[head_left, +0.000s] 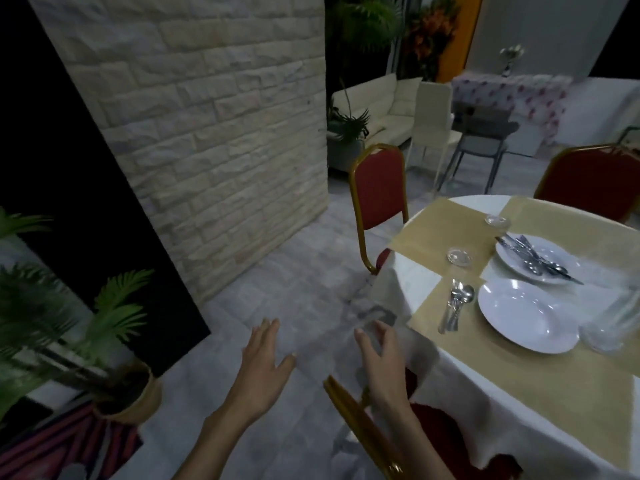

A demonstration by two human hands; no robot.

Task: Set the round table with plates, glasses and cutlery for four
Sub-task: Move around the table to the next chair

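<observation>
The round table (519, 393) at the right has a white cloth and beige placemats. A white plate (530, 317) lies on the nearest mat with a spoon and fork (457, 306) to its left. A farther plate (533, 258) carries several pieces of cutlery. Two clear glasses (459, 256) (497, 221) stand on the far mats. A blurred cluster of clear glasses (616, 320) stands at the right edge. My right hand (381, 362) grips a clear glass (379, 318) off the table's left edge, above a chair. My left hand (263, 355) hangs open over the floor.
A red chair with a gold frame (367, 420) stands under my right arm. Two more red chairs (379, 188) (588, 178) stand around the table. A stone-brick wall (207, 116) rises ahead, and potted palms (117, 327) stand at the left.
</observation>
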